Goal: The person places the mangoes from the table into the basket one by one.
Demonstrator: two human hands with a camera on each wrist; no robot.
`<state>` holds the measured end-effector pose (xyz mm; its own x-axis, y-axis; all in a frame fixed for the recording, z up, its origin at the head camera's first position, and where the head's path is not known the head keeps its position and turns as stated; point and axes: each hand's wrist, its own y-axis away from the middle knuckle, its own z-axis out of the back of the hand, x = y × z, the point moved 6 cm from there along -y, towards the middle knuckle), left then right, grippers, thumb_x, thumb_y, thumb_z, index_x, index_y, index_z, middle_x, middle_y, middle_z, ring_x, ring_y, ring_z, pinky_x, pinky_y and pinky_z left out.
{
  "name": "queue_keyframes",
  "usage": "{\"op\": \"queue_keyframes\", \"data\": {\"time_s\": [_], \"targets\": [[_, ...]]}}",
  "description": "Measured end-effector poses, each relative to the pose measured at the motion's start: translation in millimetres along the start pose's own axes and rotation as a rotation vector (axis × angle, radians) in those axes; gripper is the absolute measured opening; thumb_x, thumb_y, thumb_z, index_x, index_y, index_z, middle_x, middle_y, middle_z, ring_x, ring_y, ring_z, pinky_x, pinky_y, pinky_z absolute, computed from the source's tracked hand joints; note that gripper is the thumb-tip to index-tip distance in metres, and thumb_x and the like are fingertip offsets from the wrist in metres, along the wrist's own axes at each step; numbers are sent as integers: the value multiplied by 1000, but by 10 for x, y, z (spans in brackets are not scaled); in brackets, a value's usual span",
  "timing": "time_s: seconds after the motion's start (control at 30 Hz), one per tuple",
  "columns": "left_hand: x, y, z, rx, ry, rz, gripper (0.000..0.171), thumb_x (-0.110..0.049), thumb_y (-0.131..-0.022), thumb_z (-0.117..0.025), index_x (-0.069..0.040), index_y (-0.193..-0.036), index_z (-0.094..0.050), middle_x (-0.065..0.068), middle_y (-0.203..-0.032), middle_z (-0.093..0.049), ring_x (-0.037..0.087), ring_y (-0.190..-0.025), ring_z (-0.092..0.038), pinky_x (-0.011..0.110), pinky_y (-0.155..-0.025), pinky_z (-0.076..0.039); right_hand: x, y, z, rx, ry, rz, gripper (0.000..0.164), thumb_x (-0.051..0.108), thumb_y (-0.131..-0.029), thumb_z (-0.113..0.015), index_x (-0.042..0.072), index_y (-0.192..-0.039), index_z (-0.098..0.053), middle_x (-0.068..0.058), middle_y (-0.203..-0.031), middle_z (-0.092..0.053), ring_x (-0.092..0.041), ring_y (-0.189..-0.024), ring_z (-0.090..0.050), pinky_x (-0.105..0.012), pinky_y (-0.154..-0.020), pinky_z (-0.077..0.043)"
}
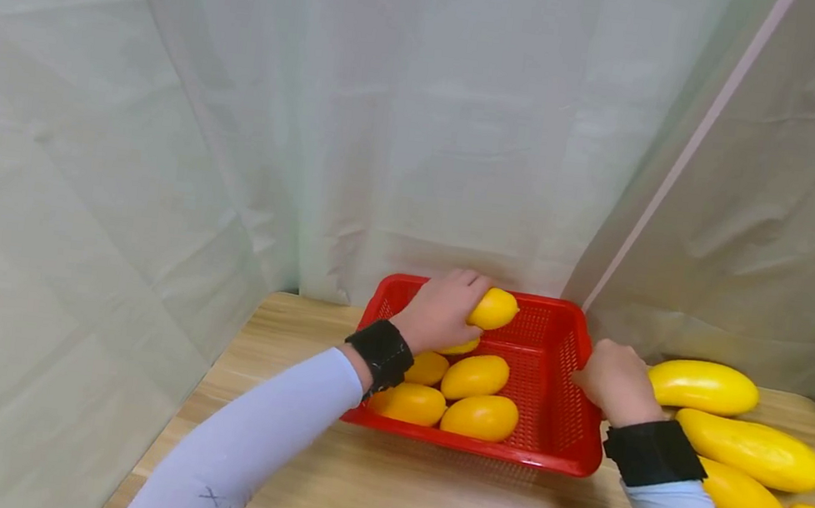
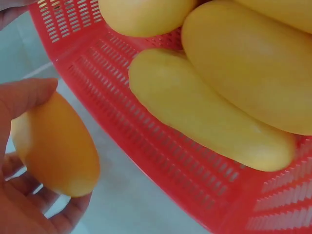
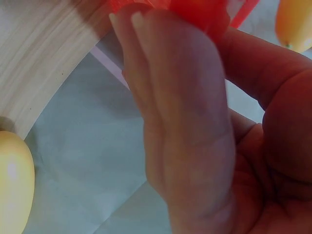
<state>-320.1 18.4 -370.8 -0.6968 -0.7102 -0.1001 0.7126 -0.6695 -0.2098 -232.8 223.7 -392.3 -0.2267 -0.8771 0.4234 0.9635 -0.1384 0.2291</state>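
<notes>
My left hand (image 1: 446, 309) grips a smooth yellow mango (image 1: 494, 308) above the back of a red plastic basket (image 1: 556, 462). In the left wrist view the thumb and fingers curl round the held mango (image 2: 56, 144). Inside the basket, towards its left side, lie several more mangoes (image 1: 475, 377), partly covered by my left hand and wrist. On the basket's right side my right hand (image 1: 617, 380) holds the rim. The right wrist view shows its fingers (image 3: 185, 107) and thumb pinching the red rim (image 3: 197, 17).
Several longer yellow fruits (image 1: 751, 451) lie on the wooden table (image 1: 381, 486) to the right, close to my right forearm. A pale curtain (image 1: 465, 143) hangs directly behind the basket and along both sides. Slotted walls (image 2: 146, 122) surround the basket's contents.
</notes>
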Motion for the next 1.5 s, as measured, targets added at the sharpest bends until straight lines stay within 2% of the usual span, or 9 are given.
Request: {"op": "queue_keyframes", "data": {"time_s": [0.3,0.5,0.73,0.97,1.17,1.33,1.5], "targets": [[-252,-231,-260,138,-90,-61,67,-42,-79,-70,-18,-134,-41,-1,-126,-47,15,-108,-45,30,-96,-44,-1,26,-27,14,-18,-29,27,18,-83,-68,-6,-94,-60,-12,-71,-65,-19,-50,-58,-28,-47,-52],[-356,-272,-369,195,-168,-91,63,-43,-80,-69,-18,-132,-43,0,-122,-48,16,-108,-44,31,-93,-46,-4,40,-40,3,-20,-21,24,18,-83,-67,-4,-91,-61,-11,-69,-64,-19,-50,-58,-27,-46,-51],[-357,-279,-523,252,-229,-80,65,-42,-78,-71,-17,-131,-44,0,-119,-50,17,-104,-46,32,-92,-47,2,57,-23,4,3,-13,25,17,-83,-66,-6,-90,-60,-12,-67,-63,-19,-50,-57,-27,-44,-50],[-354,-240,-620,254,-290,-86,64,-44,-78,-70,-19,-131,-45,-1,-119,-52,17,-104,-46,33,-91,-47,18,74,-29,-8,3,-7,27,16,-82,-67,-8,-92,-60,-13,-68,-63,-19,-49,-57,-28,-44,-50],[-357,-183,-679,234,-303,-114,53,-42,-83,-67,-20,-128,-51,0,-115,-54,17,-100,-49,31,-86,-49,31,91,-27,-9,1,1,27,16,-82,-67,-8,-92,-59,-14,-68,-63,-19,-49,-57,-28,-44,-50],[-346,-152,-658,222,-303,-113,50,-39,-85,-65,-20,-129,-51,0,-116,-55,16,-99,-50,30,-86,-49,42,105,-14,-2,-12,1,24,16,-83,-66,-7,-90,-60,-13,-67,-63,-19,-49,-58,-28,-44,-50],[-312,-106,-598,239,-296,-91,52,-38,-86,-63,-18,-132,-48,2,-119,-54,17,-100,-49,31,-88,-50,54,91,-16,-9,2,15,23,15,-83,-66,-7,-89,-60,-12,-66,-62,-18,-48,-57,-28,-44,-50]]}}
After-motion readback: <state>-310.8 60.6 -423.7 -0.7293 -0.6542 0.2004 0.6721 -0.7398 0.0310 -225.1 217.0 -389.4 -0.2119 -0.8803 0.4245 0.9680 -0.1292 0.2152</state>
